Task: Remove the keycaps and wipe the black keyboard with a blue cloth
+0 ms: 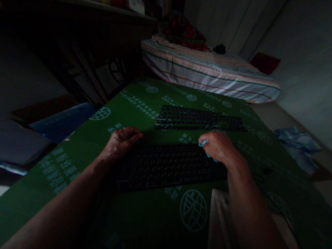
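Note:
A black keyboard (168, 164) lies in front of me, its frame showing rows of small pale marks where keycaps would sit. My left hand (124, 140) is closed at its far left corner, fingers curled over the edge. Above the keyboard's right end, my right hand (216, 147) is closed round a small light-blue object (203, 143). Bits of it show on both sides of the fingers, but its kind is hard to make out in the dim light. Beyond the keyboard, several rows of loose black keycaps (186, 117) are laid out.
Everything lies on a green table (194, 211) with white globe prints and lettering. A pale cloth (219, 218) sits at the near right, and a thin dark cable (276, 204) runs beside my right arm. Past the table stands a bed (207, 74); a dark desk (77, 34) is at left.

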`<state>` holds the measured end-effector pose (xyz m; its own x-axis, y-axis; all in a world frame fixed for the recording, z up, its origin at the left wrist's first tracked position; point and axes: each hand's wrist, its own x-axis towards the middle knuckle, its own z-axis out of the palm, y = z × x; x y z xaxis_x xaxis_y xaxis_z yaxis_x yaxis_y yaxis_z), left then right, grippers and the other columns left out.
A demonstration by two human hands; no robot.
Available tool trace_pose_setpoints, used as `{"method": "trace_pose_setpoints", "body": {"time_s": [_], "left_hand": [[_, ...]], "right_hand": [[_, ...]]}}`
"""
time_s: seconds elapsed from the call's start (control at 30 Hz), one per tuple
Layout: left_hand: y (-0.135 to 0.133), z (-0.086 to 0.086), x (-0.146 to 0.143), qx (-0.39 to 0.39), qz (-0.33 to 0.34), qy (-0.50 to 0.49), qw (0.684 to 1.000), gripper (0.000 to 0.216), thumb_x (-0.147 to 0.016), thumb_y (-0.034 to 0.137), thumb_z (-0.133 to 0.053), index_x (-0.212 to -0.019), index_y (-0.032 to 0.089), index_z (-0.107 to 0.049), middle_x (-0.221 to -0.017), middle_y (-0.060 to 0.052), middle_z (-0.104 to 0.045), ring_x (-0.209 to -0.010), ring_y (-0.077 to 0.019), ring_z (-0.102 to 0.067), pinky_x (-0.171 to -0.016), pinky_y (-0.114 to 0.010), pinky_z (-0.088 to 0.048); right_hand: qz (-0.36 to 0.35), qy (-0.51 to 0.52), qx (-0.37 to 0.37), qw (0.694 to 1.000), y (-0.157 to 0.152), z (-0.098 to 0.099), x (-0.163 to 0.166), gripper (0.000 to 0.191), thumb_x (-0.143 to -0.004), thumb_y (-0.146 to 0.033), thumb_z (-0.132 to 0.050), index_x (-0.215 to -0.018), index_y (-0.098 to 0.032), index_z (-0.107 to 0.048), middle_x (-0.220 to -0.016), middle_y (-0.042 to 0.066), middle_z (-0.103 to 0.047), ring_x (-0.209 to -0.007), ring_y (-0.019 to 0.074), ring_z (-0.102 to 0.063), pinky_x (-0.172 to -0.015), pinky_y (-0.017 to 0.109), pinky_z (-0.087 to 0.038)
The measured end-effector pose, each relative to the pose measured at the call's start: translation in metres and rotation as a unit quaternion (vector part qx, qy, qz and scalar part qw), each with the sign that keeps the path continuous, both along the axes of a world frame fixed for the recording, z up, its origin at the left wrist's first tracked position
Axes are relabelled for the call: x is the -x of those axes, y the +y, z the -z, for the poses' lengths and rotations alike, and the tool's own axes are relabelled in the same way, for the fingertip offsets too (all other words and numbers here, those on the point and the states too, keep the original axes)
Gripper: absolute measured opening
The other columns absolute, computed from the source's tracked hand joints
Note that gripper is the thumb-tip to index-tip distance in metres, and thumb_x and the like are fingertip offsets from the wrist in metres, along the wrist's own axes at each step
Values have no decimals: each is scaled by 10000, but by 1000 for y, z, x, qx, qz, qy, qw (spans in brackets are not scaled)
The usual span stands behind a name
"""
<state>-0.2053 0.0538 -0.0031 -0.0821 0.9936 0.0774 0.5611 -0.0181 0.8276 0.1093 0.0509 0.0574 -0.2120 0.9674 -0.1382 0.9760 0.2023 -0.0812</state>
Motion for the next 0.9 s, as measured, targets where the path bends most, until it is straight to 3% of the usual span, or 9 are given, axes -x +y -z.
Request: {"method": "trace_pose_setpoints", "body": {"time_s": [0.4,0.63,0.9], "left_hand": [[0,0,2,-10,16,20,1000,302,-734,480,-608,-747,183,-663,-632,2,-643,-533,-124,-534,-480,-207,-392],[2,3,3,-18,18,42,999,298,-749,483,-599,-755,192,-667,-647,1,-654,-565,-137,-556,-510,-217,-411],[2,6,5,-19,20,44,999,310,-760,492,-583,-775,194,-667,-657,3,-659,-578,-138,-562,-536,-224,-416]], "right_hand": [[-17,-24,40,999,0,8,12,345,-701,-82,-526,-916,-236,-749,-960,57,-747,-941,218,-674,-718,256,-430],[-33,-13,20,999,-1,9,15,333,-723,-73,-499,-883,-228,-747,-914,53,-748,-905,204,-678,-707,254,-429],[5,-9,12,1000,0,4,4,326,-766,-131,-520,-963,-250,-751,-898,44,-751,-894,200,-680,-716,257,-438]]}}
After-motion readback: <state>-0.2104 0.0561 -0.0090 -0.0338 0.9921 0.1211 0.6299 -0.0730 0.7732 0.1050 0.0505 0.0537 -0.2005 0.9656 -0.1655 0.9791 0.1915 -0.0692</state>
